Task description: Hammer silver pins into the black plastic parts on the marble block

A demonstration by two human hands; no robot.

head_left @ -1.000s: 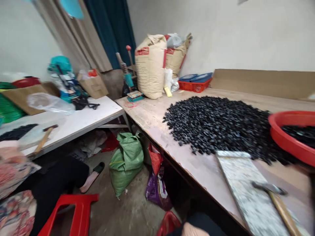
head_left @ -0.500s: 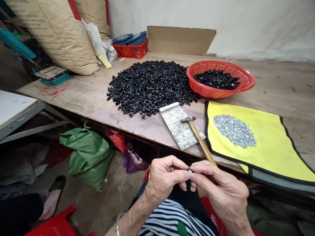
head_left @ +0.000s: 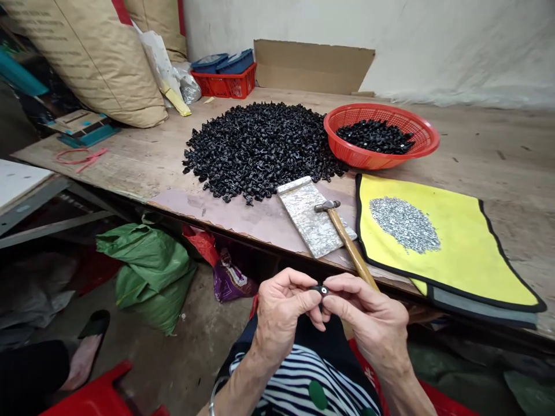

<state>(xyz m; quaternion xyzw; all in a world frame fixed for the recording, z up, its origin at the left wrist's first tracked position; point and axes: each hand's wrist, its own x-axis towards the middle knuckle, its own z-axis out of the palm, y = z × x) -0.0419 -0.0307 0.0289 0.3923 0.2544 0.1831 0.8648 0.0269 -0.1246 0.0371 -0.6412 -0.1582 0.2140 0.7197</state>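
The small black piece (head_left: pixel 322 290) has turned a little — the left hand (head_left: pixel 281 312) and right hand (head_left: pixel 368 318) both pinch it between their fingertips.

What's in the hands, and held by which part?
A small black piece with a pale centre, pinched at its opposite sides between the fingertips of the left hand and right hand.

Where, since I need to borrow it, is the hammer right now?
In the head view, the hammer lies across the speckled stone slab on the wooden table, left of the yellow mat, its handle running toward the person's right hand.
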